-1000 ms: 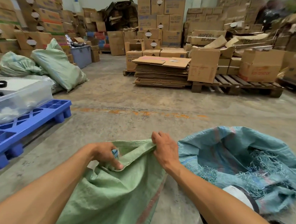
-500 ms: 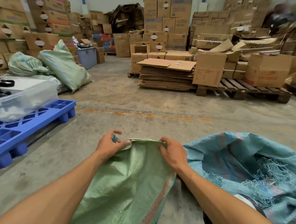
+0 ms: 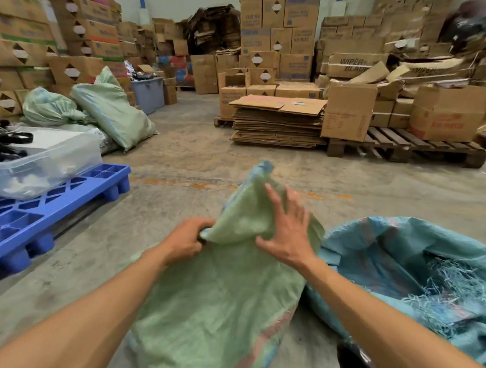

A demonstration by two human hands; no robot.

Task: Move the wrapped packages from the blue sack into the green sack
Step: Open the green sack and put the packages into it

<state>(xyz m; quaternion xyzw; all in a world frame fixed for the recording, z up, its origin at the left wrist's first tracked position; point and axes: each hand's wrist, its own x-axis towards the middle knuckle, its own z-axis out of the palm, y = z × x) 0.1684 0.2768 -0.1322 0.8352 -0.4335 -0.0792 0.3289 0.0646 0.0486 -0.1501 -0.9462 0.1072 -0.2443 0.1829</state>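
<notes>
Head view: a crumpled blue sack [image 3: 408, 270] with frayed threads lies open on the near right, its contents hidden. Just left, touching it, a pale green sack [image 3: 216, 302] is held up, mouth shut. The left hand [image 3: 184, 241] grips its edge; the right hand [image 3: 287, 230] presses it, fingers spread.
</notes>
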